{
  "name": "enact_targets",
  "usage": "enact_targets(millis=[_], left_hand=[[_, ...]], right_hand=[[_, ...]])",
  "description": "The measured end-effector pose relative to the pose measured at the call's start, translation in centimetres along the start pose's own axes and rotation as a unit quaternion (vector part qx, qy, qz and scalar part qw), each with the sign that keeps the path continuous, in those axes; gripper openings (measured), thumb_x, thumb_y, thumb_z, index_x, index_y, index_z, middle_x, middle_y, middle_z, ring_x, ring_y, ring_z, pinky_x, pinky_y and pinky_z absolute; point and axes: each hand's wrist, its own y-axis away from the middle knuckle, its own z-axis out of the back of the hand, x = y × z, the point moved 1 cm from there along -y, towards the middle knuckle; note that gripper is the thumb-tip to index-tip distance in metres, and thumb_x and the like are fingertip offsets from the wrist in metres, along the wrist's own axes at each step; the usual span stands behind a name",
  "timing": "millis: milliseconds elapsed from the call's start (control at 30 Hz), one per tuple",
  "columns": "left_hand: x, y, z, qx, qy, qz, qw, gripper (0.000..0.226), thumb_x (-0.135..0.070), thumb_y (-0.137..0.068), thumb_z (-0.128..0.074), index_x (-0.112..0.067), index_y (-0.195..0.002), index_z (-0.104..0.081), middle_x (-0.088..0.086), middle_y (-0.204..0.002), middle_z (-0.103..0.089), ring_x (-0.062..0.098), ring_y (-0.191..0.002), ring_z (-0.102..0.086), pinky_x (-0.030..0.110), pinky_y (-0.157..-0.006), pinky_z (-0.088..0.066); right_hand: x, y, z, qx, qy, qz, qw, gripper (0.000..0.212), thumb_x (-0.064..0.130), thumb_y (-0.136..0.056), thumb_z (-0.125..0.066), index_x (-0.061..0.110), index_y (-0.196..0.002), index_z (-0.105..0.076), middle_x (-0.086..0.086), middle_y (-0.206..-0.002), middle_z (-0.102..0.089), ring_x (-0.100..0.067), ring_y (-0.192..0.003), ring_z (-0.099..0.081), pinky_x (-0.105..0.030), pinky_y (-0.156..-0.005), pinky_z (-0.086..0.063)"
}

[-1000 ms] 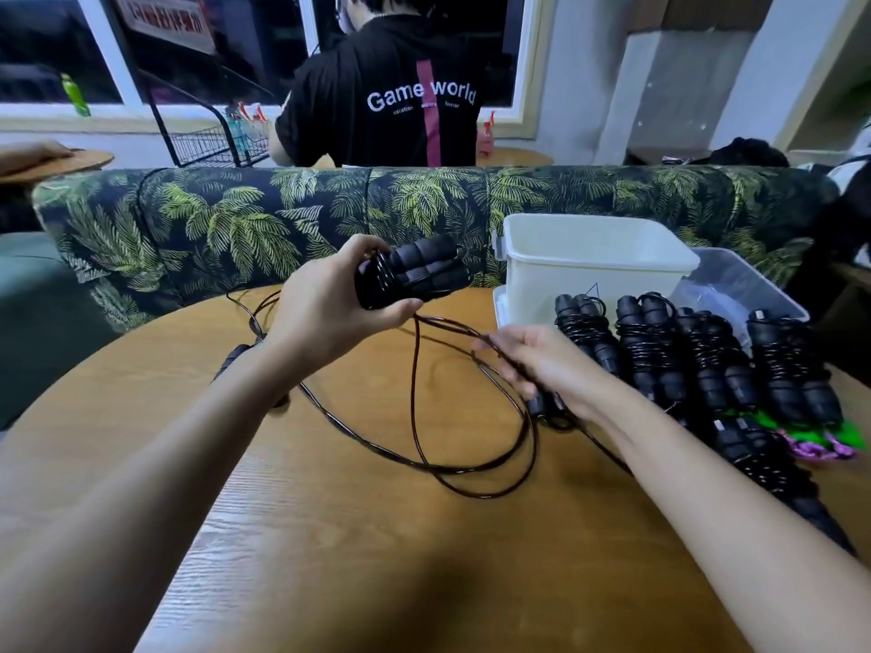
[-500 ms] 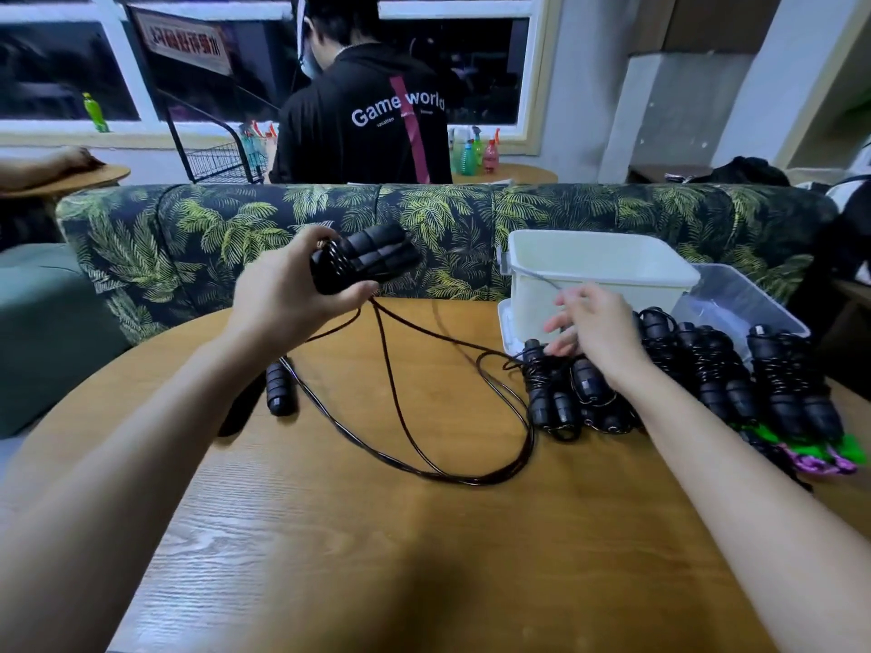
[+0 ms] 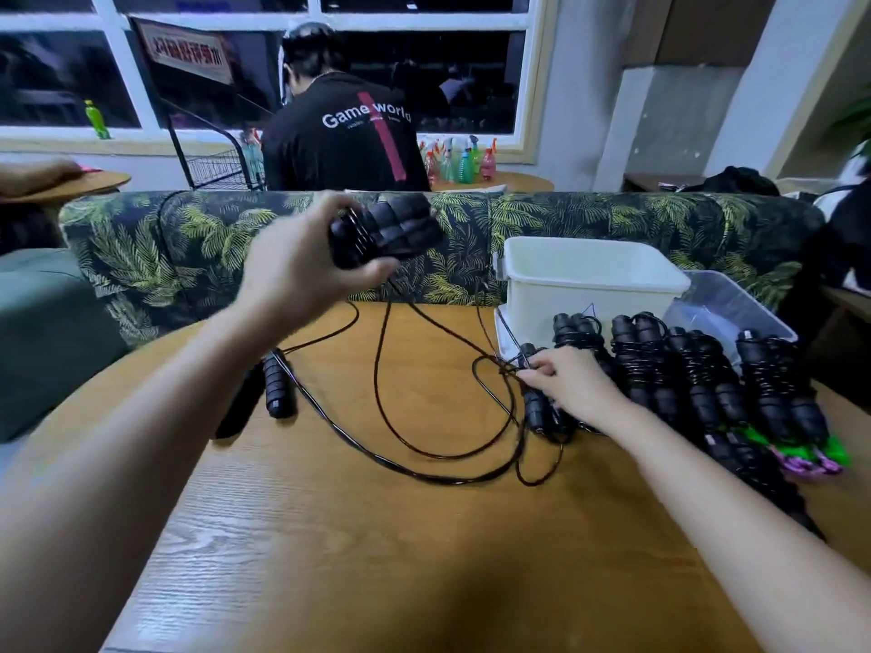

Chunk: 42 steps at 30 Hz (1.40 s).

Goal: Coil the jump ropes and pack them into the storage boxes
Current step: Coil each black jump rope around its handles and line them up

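My left hand (image 3: pixel 301 271) grips a pair of black jump rope handles (image 3: pixel 386 233), raised above the far edge of the round wooden table (image 3: pixel 377 534). A loose black cord (image 3: pixel 391 407) hangs from them and loops across the tabletop. My right hand (image 3: pixel 570 384) pinches the cord beside a coiled rope bundle (image 3: pixel 537 407). Several coiled black ropes (image 3: pixel 697 379) lie in a row to the right. Behind them stands a white storage box (image 3: pixel 589 285), and a clear box (image 3: pixel 726 308) sits beside it.
Another black handle (image 3: pixel 278 388) lies on the table's left side. Green and purple rope handles (image 3: pixel 810 457) sit at the right edge. A leaf-print sofa back (image 3: pixel 188 247) borders the table's far side; a person in a black shirt (image 3: pixel 344 134) stands beyond it.
My left hand has lifted the handles higher and to the right. My right hand has come down from the white box's front onto the cord beside the bundle.
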Motion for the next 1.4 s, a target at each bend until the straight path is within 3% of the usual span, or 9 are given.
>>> enact_targets(millis=[167,333,400,600,833,967,1067,1200,1400], left_hand=[[-0.4,1.9,-3.3,0.028,-0.001,-0.018,0.999,0.063,-0.055,-0.072,-0.077,-0.024,-0.123,-0.057,0.002,-0.09,-0.07,0.03,-0.087,-0.067,0.028,-0.066,-0.039],[-1.5,2.6,-4.2,0.032,0.043,-0.061,0.997,0.067,-0.063,-0.069,-0.074,-0.024,-0.121,-0.057,-0.007,-0.083,-0.062,0.026,-0.079,-0.067,0.027,-0.065,-0.041],[-2.3,3.0,-4.3,0.029,0.072,-0.076,0.994,0.07,-0.069,-0.066,-0.066,-0.026,-0.12,-0.057,-0.011,-0.08,-0.059,0.021,-0.074,-0.064,0.027,-0.063,-0.042],[-2.0,4.6,-3.5,0.028,0.16,-0.088,0.983,0.069,-0.066,-0.064,-0.065,-0.025,-0.12,-0.058,-0.014,-0.086,-0.063,0.005,-0.075,-0.058,0.033,-0.072,-0.051],[-1.2,7.4,-3.9,0.037,0.248,-0.105,0.962,0.065,-0.057,-0.067,-0.075,-0.032,-0.122,-0.053,-0.008,-0.111,-0.067,0.023,-0.101,-0.065,0.05,-0.089,-0.05],[-1.6,8.5,-4.0,0.064,0.258,-0.14,0.954,0.067,-0.058,-0.067,-0.075,-0.031,-0.124,-0.052,-0.019,-0.115,-0.063,0.006,-0.108,-0.06,0.043,-0.093,-0.048],[-3.2,9.6,-4.7,0.124,0.175,-0.225,0.95,0.081,-0.067,-0.066,-0.068,-0.028,-0.132,-0.043,-0.021,-0.112,-0.062,-0.015,-0.104,-0.048,0.023,-0.091,-0.04],[-5.2,11.6,-7.7,0.149,-0.018,-0.32,0.936,0.099,-0.075,-0.071,-0.064,-0.009,-0.137,-0.03,-0.004,-0.097,-0.07,0.018,-0.091,-0.063,0.034,-0.079,-0.039],[-4.6,11.6,-9.1,0.089,-0.123,-0.212,0.966,0.088,-0.072,-0.049,-0.08,-0.009,-0.1,-0.048,-0.005,-0.061,-0.058,0.019,-0.055,-0.057,0.03,-0.056,-0.041]], right_hand=[[1.5,0.6,-0.3,-0.076,0.075,0.063,0.992,0.039,0.023,-0.096,-0.063,0.012,-0.133,-0.056,-0.006,-0.121,-0.056,-0.026,-0.116,-0.05,-0.04,-0.099,-0.044],[7.6,2.4,0.4,-0.009,-0.183,0.206,0.961,0.034,0.025,-0.098,-0.059,0.021,-0.132,-0.053,0.012,-0.132,-0.052,0.006,-0.12,-0.047,-0.018,-0.104,-0.036],[9.3,3.1,-0.4,0.092,-0.259,0.206,0.939,0.022,0.024,-0.102,-0.053,0.025,-0.124,-0.051,0.017,-0.124,-0.055,0.02,-0.111,-0.046,-0.007,-0.098,-0.033],[7.9,4.1,-1.3,0.139,-0.307,0.243,0.91,0.025,0.012,-0.104,-0.045,0.015,-0.086,-0.063,0.001,-0.069,-0.059,-0.001,-0.076,-0.059,-0.011,-0.079,-0.042],[2.9,3.5,1.0,0.261,-0.206,0.231,0.914,0.052,0.064,-0.09,-0.051,0.018,-0.07,-0.064,-0.001,-0.067,-0.064,-0.021,-0.073,-0.061,-0.047,-0.096,-0.047],[0.9,3.1,1.7,0.339,-0.197,0.153,0.907,0.045,0.061,-0.082,-0.064,0.02,-0.063,-0.061,-0.002,-0.058,-0.055,-0.016,-0.063,-0.054,-0.028,-0.089,-0.051],[1.7,1.8,1.8,0.267,-0.193,0.097,0.939,0.035,0.028,-0.08,-0.07,0.02,-0.051,-0.052,0.003,-0.051,-0.043,-0.003,-0.049,-0.041,-0.021,-0.057,-0.037],[4.9,0.0,2.0,0.219,-0.096,0.1,0.966,0.035,0.052,-0.074,-0.075,0.019,-0.062,-0.071,-0.005,-0.059,-0.046,-0.014,-0.056,-0.036,-0.023,-0.054,-0.03],[8.1,2.2,1.5,0.043,-0.035,0.125,0.991,0.035,0.051,-0.082,-0.072,0.024,-0.06,-0.071,0.011,-0.043,-0.051,-0.006,-0.047,-0.041,-0.028,-0.054,-0.036]])
